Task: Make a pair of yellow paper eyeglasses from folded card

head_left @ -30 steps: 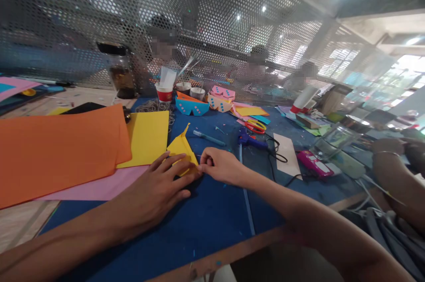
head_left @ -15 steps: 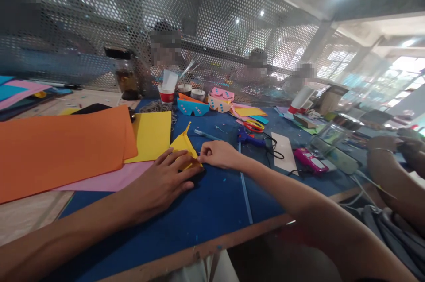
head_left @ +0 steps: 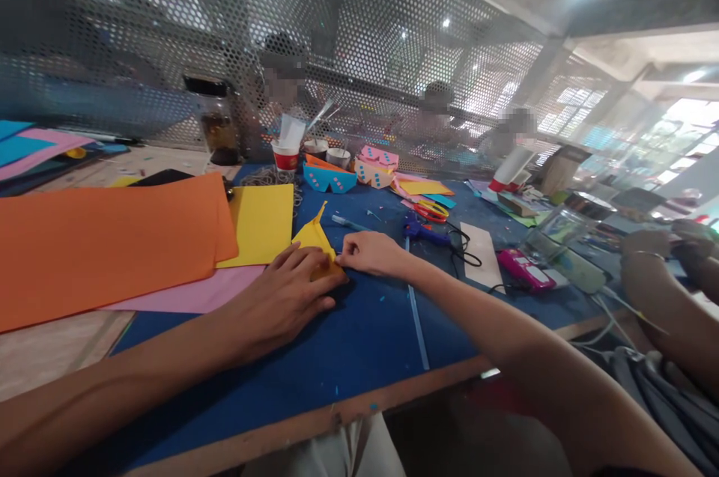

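A folded yellow paper piece with a pointed tip lies on the blue table cover. My left hand rests flat on its near part, fingers stretched out and pressing it down. My right hand is closed in a pinch at the paper's right edge, fingertips touching the fold. Most of the paper's lower half is hidden under my left hand.
Orange, yellow and pink sheets lie at the left. Behind are a paper cup, decorated paper shapes, scissors, a blue glue gun with cord, and a pink device. Another person's arm is at the right.
My hands stay on the yellow paper; my right hand has shifted slightly along its edge. The view has drifted a little, so everything sits slightly higher and to the right.
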`<state>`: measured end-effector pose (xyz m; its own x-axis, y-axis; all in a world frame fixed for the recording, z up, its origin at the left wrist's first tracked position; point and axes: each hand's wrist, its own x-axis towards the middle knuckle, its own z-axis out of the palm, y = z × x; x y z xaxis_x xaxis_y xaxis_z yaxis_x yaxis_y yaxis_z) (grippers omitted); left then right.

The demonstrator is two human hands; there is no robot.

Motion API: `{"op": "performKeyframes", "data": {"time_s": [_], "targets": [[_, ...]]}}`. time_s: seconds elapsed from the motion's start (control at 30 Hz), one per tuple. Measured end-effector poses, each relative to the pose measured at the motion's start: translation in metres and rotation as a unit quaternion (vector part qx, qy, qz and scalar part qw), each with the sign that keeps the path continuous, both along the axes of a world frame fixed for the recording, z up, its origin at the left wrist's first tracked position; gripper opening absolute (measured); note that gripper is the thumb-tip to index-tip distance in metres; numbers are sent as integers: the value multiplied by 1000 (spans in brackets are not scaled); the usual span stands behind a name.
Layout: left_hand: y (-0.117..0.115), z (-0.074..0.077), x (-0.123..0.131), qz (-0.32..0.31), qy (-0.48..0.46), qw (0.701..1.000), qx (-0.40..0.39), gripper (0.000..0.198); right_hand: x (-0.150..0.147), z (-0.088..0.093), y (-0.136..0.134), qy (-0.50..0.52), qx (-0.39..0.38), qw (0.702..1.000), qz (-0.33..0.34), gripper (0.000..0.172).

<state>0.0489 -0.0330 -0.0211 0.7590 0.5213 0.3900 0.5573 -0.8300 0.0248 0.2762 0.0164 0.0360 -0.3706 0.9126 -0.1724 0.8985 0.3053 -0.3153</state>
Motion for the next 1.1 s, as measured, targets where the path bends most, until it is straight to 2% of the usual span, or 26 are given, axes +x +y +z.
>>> {"op": "performKeyframes", "data": {"time_s": [0.2,0.33,0.43,0.5,0.57,0.67,0.73,0.93,1.1], "targets": [[1,0,3,-8,-19,1000,-7,31,-3,13,7,-27,-44,998,24,26],[-2,0,-1,0,-53,997,-50,35,-3,10,7,-32,-44,998,29,27],[11,4,-8,75,-124,986,-85,40,-1,0,4,-25,-3,1000,10,27],[30,9,-14,166,-168,967,-95,48,0,-5,1,-18,16,1000,-1,31],[53,13,-17,193,-167,962,-100,59,0,-8,-2,-11,27,1000,-5,32],[83,12,-17,184,-142,965,-118,63,0,-9,-7,-1,38,999,-10,30],[93,8,-16,174,-126,969,-125,63,-1,-9,-9,5,44,999,-13,30],[94,-3,-19,128,-87,980,-125,57,0,-12,-12,20,52,998,-12,30],[98,-9,-25,116,-60,985,-115,49,0,-12,-12,27,48,998,-16,28]]}}
